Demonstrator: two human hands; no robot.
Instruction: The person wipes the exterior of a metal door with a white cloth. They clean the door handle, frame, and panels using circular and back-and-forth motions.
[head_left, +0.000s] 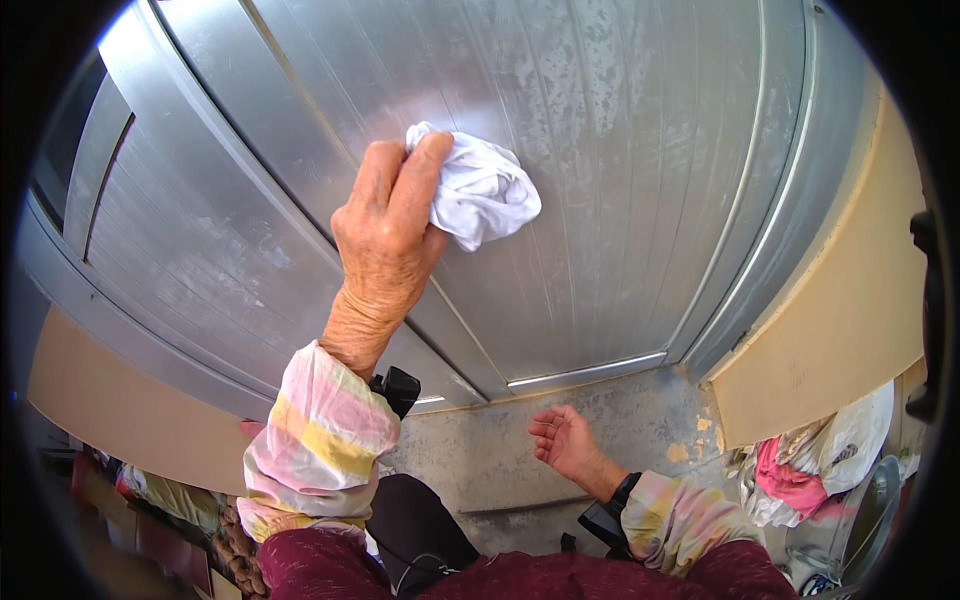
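Observation:
My left hand (390, 217) grips a crumpled white cloth (487, 191) and holds it against the ribbed metal door (600, 247). Its back faces me, and the fingertips are hidden in the folds. Pale smears and spots mark the door panel around the cloth and above it. Lower down on the right, my right hand (566, 444) hangs with nothing in it, the fingers loosely curled and apart. It is over the concrete step (480, 442), away from the door's bottom edge.
A second metal panel (202, 232) stands to the left. Beige wall surfaces (832, 330) flank the doorway. At lower right are plastic bags with a pink cloth (787, 476) and a metal bucket (874, 517). Bags and boxes (169, 499) crowd the lower left.

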